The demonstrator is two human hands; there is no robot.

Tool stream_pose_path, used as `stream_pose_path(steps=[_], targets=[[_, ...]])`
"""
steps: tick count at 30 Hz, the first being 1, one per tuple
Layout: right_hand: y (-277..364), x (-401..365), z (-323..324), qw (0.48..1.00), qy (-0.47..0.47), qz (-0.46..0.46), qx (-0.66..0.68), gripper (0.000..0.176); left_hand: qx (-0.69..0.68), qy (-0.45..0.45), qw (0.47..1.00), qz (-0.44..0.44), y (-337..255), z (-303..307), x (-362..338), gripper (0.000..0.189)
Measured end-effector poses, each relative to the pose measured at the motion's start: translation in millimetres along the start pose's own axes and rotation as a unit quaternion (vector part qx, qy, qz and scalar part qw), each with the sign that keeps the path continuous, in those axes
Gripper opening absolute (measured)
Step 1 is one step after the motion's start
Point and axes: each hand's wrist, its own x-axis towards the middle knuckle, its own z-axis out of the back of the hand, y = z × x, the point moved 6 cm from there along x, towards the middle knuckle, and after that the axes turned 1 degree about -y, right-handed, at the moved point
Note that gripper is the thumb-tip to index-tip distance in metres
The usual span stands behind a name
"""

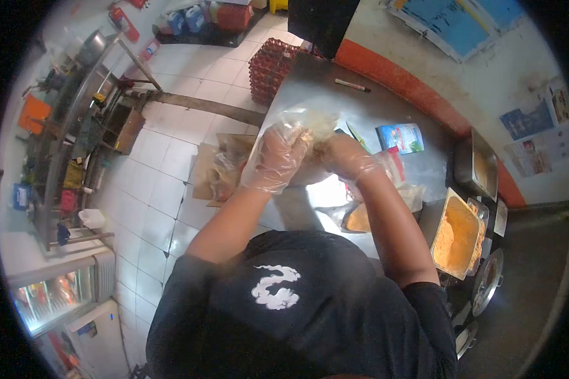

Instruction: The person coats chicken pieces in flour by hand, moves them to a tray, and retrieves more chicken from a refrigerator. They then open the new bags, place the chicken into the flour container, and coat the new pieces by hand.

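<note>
My left hand (279, 155), in a clear plastic glove, is closed on a clear plastic bag (322, 121) over the metal table (303, 82). On the bag's other side is my right hand (348, 156), also gloved, with its fingers curled at the bag and partly blurred. What lies between the fingers is too blurred to name. A blue pouch (400, 138) lies to the right of my hands. Near my right forearm are a red and white packet (393, 165) and an orange-brown item (358, 218) in plastic.
A metal pan of orange food (456, 235) sits at the right, beside another metal tray (482, 167). A marker (353, 85) lies at the back. Stacked red egg trays (269, 72) and a cardboard box (210, 167) stand left of the table.
</note>
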Motion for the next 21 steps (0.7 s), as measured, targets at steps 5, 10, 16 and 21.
stream_pose_path(steps=[5, 10, 16, 21], targets=[[23.9, 7.7, -11.9, 0.973, 0.011, -0.030, -0.227, 0.025, 0.050, 0.026, 0.997, -0.047, 14.4, -7.8, -27.9, 0.044], [29.1, 5.4, -5.0, 0.981, -0.011, 0.021, -0.191, 0.029, 0.113, 0.139, 0.981, 0.068, 47.7, -18.3, -66.4, 0.065], [32.6, -9.0, 7.6, 0.985, 0.010, 0.053, -0.163, 0.027, 0.146, 0.156, 0.969, 0.123, 101.7, -34.3, -84.9, 0.048], [20.1, 2.1, -28.9, 0.961, -0.036, 0.044, -0.270, 0.024, 0.137, 0.186, 0.960, 0.158, 92.2, -34.9, -83.4, 0.035]])
